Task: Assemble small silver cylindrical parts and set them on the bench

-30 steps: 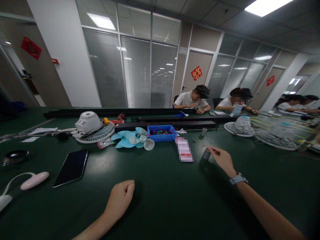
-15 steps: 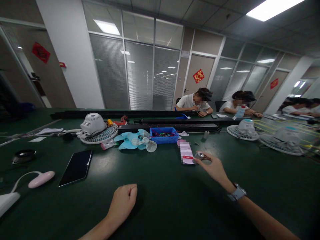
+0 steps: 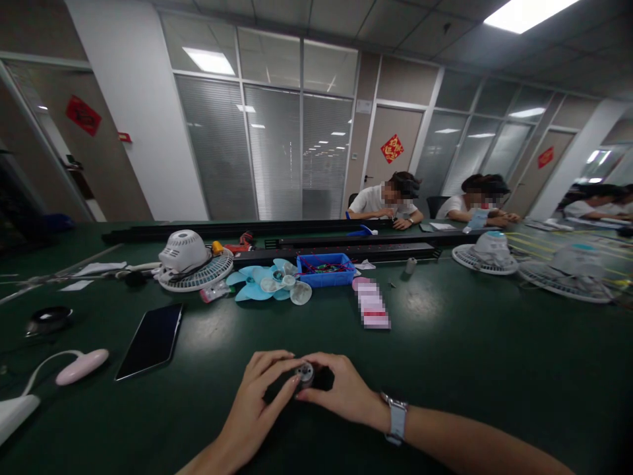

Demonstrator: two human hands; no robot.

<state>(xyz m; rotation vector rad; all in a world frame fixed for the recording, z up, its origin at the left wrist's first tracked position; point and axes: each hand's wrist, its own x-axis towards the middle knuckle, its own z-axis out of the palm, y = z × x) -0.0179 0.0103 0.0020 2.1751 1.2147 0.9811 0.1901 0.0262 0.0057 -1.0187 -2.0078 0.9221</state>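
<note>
A small cylindrical metal motor (image 3: 305, 375) is held between my hands near the front of the green table, its end face with dark holes turned up. My right hand (image 3: 343, 389), with a watch on its wrist, grips it from the right with thumb and fingers. From the left, the thumb and forefinger of my left hand (image 3: 260, 396) close on the same motor. Beyond them lies a phone (image 3: 373, 305) with a lit, blurred screen. A similar small grey cylinder (image 3: 411, 266) stands farther back.
A blue bin (image 3: 326, 277) of wires sits beside light-blue fan blades (image 3: 262, 282). White fan parts (image 3: 185, 254) are at the left, more (image 3: 487, 254) at the right. A black tablet (image 3: 151, 342) lies left. Across the table sit people (image 3: 383, 201) behind black rails (image 3: 356, 253).
My right hand has brought the motor left and nearer from beside the phone. My left hand has opened from a fist, moved right and taken hold of the motor too.
</note>
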